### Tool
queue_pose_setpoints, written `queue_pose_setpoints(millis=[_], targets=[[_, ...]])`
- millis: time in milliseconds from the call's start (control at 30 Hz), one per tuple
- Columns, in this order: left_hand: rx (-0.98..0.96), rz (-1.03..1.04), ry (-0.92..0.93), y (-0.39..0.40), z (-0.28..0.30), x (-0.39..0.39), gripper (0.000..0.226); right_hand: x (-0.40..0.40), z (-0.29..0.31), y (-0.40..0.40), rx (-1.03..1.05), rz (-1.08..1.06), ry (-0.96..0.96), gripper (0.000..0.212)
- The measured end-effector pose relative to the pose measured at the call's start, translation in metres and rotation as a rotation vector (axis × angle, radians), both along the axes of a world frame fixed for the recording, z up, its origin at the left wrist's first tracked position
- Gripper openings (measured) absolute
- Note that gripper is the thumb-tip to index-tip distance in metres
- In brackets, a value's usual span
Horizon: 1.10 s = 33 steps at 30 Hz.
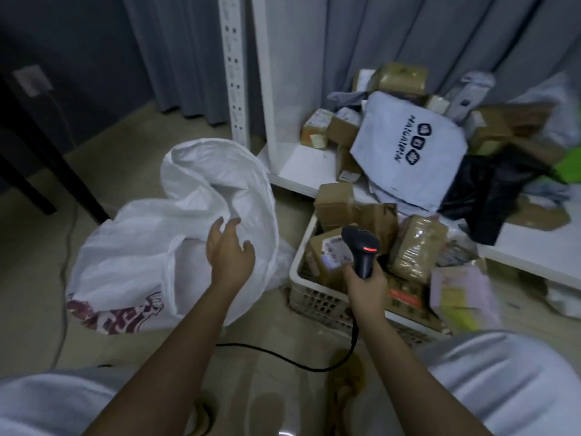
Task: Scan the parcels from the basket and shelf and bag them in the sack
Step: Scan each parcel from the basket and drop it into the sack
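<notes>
Two hands out, one on the scanner, one loose at the sack.
Your right hand [364, 280] grips the scanner [361, 247] above the basket [314, 298] of brown parcels [418, 247]; your left hand [231, 247] hovers, fingers relaxed, over the white sack [176, 234]. More parcels crowd the low shelf [301, 165] beyond.

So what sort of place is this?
Likely a small home parcel-sorting corner: parcels piled on a low white shelf, more in a basket, a handheld scanner, a white sack on the floor.
</notes>
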<state>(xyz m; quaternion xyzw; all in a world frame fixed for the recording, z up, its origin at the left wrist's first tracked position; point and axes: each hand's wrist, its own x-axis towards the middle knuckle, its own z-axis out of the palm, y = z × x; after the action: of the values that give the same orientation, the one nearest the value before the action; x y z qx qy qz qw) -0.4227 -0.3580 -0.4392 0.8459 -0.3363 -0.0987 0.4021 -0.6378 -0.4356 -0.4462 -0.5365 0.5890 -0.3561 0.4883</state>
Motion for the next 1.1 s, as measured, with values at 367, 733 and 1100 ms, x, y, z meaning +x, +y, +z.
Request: queue_pose_setpoints(millis=[367,733,1100], targets=[[0.316,-0.539,0.075,-0.102,-0.051,-0.093,0.090,-0.070,-0.006,-0.038,-0.007,-0.058,0.007,0.012],[0.497,-0.621,-0.042,-0.132,-0.083,-0.083,0.134,-0.058,-0.027,-0.068,0.024,0.040,0.027,0.013],[0.061,-0.574,-0.623,-0.087,-0.030,-0.051,0.097,-0.043,0.012,-0.040,0.083,0.116,-0.103,0.012]])
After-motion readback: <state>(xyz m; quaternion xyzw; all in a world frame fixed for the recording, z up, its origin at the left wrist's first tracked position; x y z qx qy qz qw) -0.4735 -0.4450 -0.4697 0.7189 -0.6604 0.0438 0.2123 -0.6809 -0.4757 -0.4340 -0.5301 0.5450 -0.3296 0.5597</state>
